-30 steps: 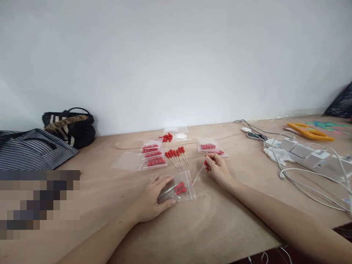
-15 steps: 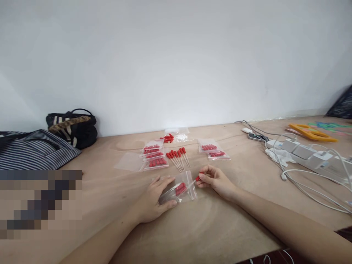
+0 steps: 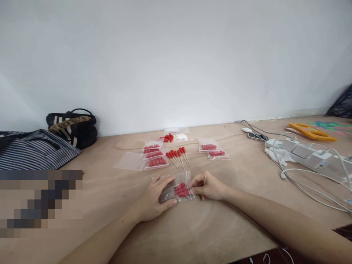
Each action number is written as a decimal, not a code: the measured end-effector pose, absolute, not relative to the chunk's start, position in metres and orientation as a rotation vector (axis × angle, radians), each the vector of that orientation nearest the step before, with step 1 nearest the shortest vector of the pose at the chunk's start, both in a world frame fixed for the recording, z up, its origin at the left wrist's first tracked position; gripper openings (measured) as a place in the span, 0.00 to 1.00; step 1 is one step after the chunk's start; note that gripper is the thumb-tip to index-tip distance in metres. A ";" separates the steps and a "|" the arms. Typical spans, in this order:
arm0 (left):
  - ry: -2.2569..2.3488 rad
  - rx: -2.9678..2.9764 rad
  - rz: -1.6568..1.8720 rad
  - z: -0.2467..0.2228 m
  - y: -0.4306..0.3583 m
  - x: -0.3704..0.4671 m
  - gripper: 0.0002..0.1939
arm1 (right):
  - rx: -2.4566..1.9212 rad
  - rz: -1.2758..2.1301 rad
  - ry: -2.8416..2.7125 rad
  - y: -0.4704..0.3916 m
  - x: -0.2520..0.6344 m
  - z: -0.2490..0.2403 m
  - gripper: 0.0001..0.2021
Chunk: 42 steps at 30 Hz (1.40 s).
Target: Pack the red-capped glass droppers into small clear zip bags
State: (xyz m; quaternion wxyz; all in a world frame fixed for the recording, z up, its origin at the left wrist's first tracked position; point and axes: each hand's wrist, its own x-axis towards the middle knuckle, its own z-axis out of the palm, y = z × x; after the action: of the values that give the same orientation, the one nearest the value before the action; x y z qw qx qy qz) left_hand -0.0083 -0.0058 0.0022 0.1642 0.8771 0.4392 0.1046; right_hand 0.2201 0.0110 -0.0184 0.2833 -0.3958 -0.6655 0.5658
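My left hand (image 3: 155, 200) lies with spread fingers on the table, its fingers and thumb over the left end of a clear zip bag (image 3: 167, 192). Inside that bag are several red-tipped droppers (image 3: 181, 190). At the bag's right end, my right hand (image 3: 206, 186) pinches with thumb and index finger; whether it grips the bag's mouth or a red tip is hidden. Just beyond the bag, several loose red-tipped droppers (image 3: 176, 154) lie in a fan. Filled bags (image 3: 156, 162) are stacked behind on the left, and more filled bags (image 3: 209, 147) on the right.
Loose red caps (image 3: 167, 138) and clear tubes (image 3: 181, 137) lie near the wall. A flat bag (image 3: 128, 161) is left of the stack. Power strips (image 3: 310, 154), cables and an orange frame (image 3: 313, 132) are at right; a black bag (image 3: 74, 128) and striped cloth (image 3: 38, 148) at left.
My right hand has moved left and slightly down to the bag. The dropper it held outside the bag's mouth now lies inside with the others. My left hand has stayed in place.
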 end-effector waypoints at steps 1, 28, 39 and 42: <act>1.251 2.503 0.300 0.002 -0.006 -0.008 0.31 | -1.092 1.474 -1.759 0.012 0.217 -0.020 0.10; 1.229 2.523 0.278 0.005 -0.010 -0.009 0.29 | -1.863 0.705 -1.622 0.166 0.175 -0.005 0.03; 1.209 2.524 0.314 0.003 -0.008 -0.009 0.28 | -1.247 0.680 -1.374 0.083 0.238 0.000 0.14; 1.197 2.530 0.328 0.003 -0.008 -0.008 0.28 | -1.175 0.789 -1.238 0.056 0.253 -0.017 0.18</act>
State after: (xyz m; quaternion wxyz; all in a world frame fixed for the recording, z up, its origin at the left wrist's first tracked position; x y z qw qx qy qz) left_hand -0.0082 -0.0076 0.0028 0.1610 0.8861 0.4193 0.1147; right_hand 0.2533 0.0561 -0.0167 0.5895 -0.5046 -0.5319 0.3390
